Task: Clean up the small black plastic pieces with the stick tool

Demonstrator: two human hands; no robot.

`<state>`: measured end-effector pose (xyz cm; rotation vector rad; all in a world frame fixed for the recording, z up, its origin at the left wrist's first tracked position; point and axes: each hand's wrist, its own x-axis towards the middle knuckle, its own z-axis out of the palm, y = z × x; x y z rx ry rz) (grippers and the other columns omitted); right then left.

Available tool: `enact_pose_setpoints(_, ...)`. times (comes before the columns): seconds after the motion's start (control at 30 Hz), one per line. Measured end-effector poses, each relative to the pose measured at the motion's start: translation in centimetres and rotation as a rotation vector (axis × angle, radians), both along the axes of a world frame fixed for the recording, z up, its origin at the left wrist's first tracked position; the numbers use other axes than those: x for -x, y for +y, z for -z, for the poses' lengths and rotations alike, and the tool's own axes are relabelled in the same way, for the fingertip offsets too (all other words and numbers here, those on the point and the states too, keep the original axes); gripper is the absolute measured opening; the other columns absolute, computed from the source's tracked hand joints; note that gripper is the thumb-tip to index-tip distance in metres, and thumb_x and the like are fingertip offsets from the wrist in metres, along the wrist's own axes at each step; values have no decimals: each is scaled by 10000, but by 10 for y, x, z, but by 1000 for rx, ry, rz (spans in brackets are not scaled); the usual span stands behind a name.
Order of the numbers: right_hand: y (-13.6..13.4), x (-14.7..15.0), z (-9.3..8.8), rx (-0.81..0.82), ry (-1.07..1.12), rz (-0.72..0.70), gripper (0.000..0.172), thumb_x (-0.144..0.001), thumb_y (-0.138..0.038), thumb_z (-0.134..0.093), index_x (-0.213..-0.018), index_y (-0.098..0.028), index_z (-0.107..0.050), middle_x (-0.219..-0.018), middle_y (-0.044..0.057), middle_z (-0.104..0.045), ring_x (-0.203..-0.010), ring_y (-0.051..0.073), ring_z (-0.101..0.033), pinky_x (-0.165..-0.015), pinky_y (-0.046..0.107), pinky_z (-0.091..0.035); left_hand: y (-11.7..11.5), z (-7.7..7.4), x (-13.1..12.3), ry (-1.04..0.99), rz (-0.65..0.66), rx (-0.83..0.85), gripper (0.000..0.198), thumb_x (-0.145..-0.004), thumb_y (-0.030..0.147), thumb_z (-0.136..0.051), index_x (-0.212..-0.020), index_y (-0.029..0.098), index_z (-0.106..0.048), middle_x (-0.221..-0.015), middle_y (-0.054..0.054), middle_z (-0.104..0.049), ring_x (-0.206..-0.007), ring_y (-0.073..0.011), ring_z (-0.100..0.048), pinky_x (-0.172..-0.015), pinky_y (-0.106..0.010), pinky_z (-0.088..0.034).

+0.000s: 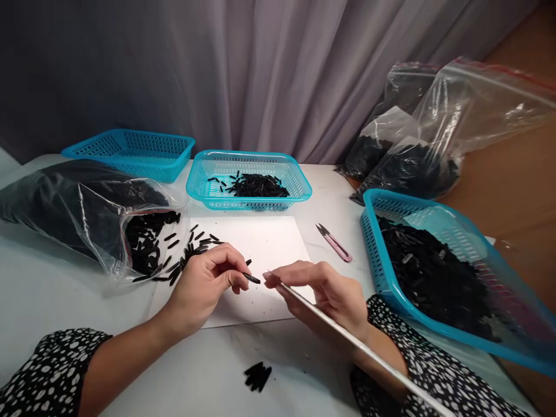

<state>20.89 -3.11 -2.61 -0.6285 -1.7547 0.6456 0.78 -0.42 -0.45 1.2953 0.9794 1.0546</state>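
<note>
Grey-purple curtain [278, 75] hung across the top of the frame; pale marbled worktop [204, 370] seen below it.

Left hand [208, 284], left of centre: fingers closed, one small black piece [252, 278] pinched between thumb and index finger, piece pointed right, held over the white sheet [260, 237] at mid-frame.

Right hand [334, 289], right of centre: fingers bent, fingertips just beside the piece. Long thin pale strip [360, 347] seen running from those fingertips to the bottom edge, lower right. Whether it is pinched cannot be told. Both forearms covered by black sleeves [47, 365] with white spots.

Loose black pieces [190, 250] scattered left of centre, partly on the sheet, partly covered by the left hand. Mouth of the clear bag [65, 202] at left is turned toward them; bag filled with more of the same. Small heap [258, 376] set apart at bottom centre.

Three blue baskets: left basket [130, 145] placed upper left, middle basket [249, 155] above the sheet with black pieces piled inside, right basket [369, 243] at right edge filled with a dark heap. Pink-handled snips [334, 243] laid between sheet and right basket. Two zip bags [452, 110] with dark contents stood upper right, behind that basket.
</note>
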Motion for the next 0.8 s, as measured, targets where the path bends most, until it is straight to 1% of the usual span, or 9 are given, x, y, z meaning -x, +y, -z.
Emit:
enact_pose_setpoints(0.07, 2, -1, 4, -58, -60, -36, 152, -935, -125, -608, -1053, -218, -635, -946, 84, -765, -822, 193, -747, -698, 326, -624, -1, 1, 0, 19, 19, -28, 98, -734, 172, -779, -647, 182, -734, -686, 1, -600, -559, -116, -580, -521, -244, -524)
enact_pose_setpoints(0.17, 4, 0, 6, -169, -143, 6, 81, -958, -150, -589, -986, -197, -648, -943, 92, -759, -801, 171, -733, -655, 279, -607, -2, 2, 0, 33, 42, -63, 110, -758, 133, -746, -659, 180, -741, -697, 3, -595, -565, -105, -579, -519, -219, -531)
enact_pose_setpoints(0.3, 6, 4, 6, -276, -127, 56, 97, -977, -161, -570, -916, -166, -645, -904, 86, -749, -761, 151, -711, -623, 248, -585, -2, 2, 1, 48, 61, -91, 148, -760, 67, -702, -669, 177, -741, -700, 8, -604, -571, -89, -586, -523, -184, -529)
enact_pose_setpoints(0.4, 6, 5, 7, -281, -119, 65, 122, -986, -179, -566, -892, -160, -641, -901, 82, -747, -746, 140, -699, -630, 241, -576, -3, 1, 2, 60, 76, -100, 178, -759, 36, -674, -671, 175, -742, -707, 8, -607, -581, -86, -595, -530, -172, -529)
enact_pose_setpoints(0.53, 7, 4, 7, -273, -135, 60, 93, -969, -149, -586, -893, -157, -639, -914, 81, -747, -766, 138, -696, -643, 239, -572, -4, 0, 2, 65, 82, -101, 187, -757, 26, -661, -676, 174, -743, -708, 9, -611, -578, -83, -599, -535, -169, -528)
enact_pose_setpoints(0.8, 9, 6, 8, -314, -130, 55, 126, -988, -171, -562, -888, -161, -639, -910, 82, -754, -743, 136, -688, -604, 242, -562, -3, -1, 1, 60, 100, -63, 162, -752, 44, -670, -676, 169, -740, -704, 8, -619, -567, -92, -614, -535, -184, -525)
